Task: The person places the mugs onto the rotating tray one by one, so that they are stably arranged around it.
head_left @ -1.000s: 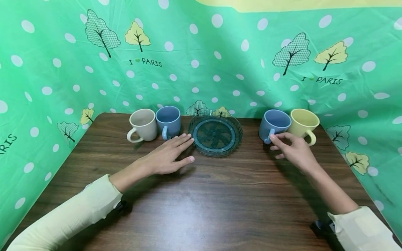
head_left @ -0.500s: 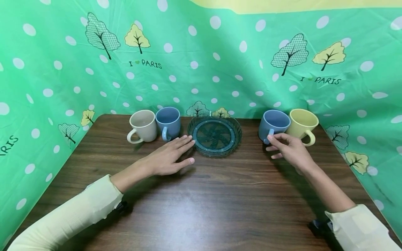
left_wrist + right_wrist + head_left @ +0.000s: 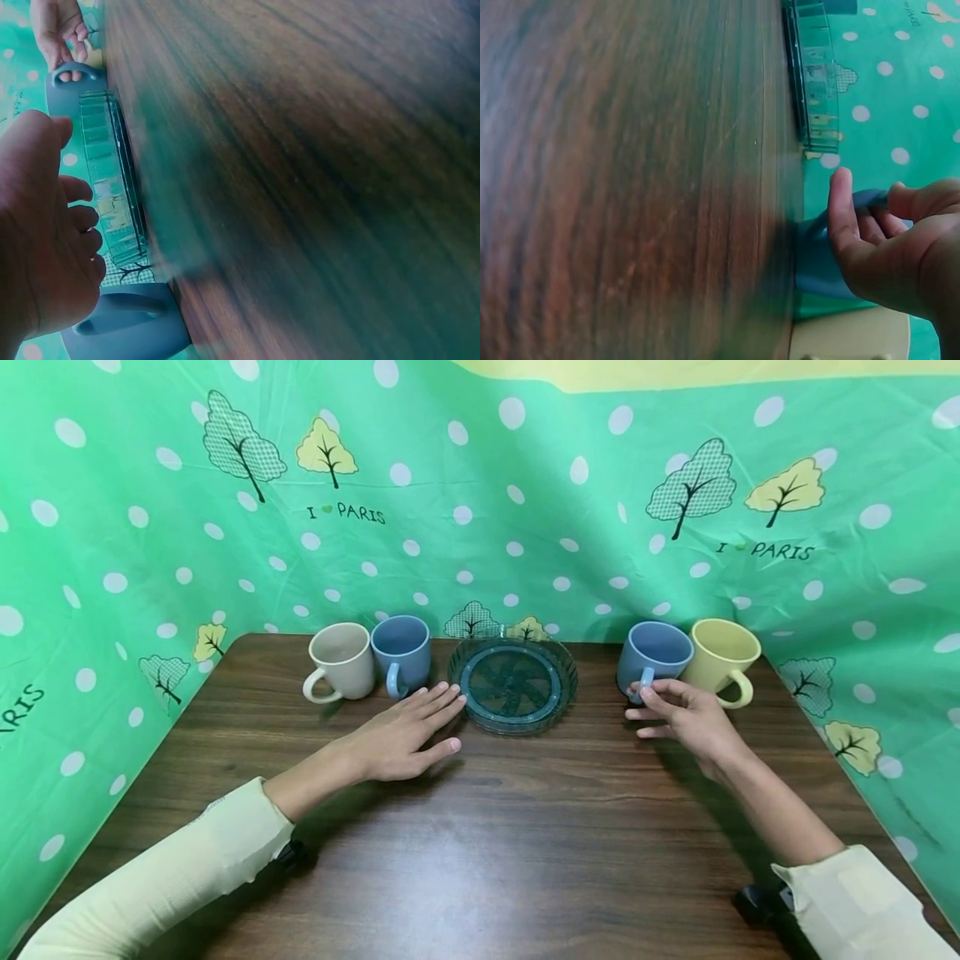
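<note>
My right hand [image 3: 692, 725] pinches the handle of the right-hand blue mug [image 3: 633, 662], thumb in front and the lower fingers stretched out to the left. In the right wrist view, the thumb and fingers meet at that mug's handle [image 3: 870, 197]. The mug stands upright beside a yellow mug [image 3: 711, 667]. My left hand [image 3: 405, 737] lies flat with straight fingers, its fingertips right at the left rim of a clear bluish glass dish [image 3: 517, 727]. Just behind that hand stands another blue mug [image 3: 405, 652], touching or nearly touching an off-white mug [image 3: 352, 675].
All the mugs and the dish stand in a row along the back edge of a dark wooden table [image 3: 480, 843]. Directly behind rises a green polka-dot cloth [image 3: 517, 518], which also hangs at both sides.
My right hand has shifted slightly left at the blue mug's handle, and its lower fingers have spread further left. The left hand, the dish and the mugs hold their places.
</note>
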Demonstrator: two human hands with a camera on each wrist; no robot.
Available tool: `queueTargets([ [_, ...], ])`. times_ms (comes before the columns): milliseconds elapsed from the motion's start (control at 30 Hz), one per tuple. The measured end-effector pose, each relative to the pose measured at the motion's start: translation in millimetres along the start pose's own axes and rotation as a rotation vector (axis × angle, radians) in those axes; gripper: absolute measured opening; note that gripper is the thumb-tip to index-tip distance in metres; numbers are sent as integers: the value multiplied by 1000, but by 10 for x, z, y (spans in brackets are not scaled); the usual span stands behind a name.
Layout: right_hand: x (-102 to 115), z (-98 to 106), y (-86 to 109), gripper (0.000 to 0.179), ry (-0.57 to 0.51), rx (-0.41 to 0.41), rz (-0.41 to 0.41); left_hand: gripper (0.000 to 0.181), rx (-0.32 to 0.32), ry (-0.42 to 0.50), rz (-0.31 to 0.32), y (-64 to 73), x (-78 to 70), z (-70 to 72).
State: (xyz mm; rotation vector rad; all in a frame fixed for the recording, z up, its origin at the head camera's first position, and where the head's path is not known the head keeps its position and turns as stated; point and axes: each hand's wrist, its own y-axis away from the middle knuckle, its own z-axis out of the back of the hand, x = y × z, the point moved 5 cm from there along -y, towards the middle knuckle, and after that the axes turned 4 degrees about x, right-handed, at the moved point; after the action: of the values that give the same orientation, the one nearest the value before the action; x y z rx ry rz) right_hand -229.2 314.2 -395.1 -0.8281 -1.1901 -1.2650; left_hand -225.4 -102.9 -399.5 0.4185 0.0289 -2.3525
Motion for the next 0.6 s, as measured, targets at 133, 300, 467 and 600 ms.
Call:
queueTargets([
  [133, -24, -17, 1, 41, -194, 45, 8, 73, 5, -11, 0, -8, 12, -4],
  [300, -48, -29, 17, 28, -339, 64, 35, 72, 2, -17, -11, -26, 26, 3],
  [467, -56, -54, 14, 24, -417, 79, 66, 72, 9, -15, -12, -30, 40, 9],
  [600, -54, -100, -14, 22, -479, 83, 78, 72, 15, -4, -4, -12, 57, 1],
])
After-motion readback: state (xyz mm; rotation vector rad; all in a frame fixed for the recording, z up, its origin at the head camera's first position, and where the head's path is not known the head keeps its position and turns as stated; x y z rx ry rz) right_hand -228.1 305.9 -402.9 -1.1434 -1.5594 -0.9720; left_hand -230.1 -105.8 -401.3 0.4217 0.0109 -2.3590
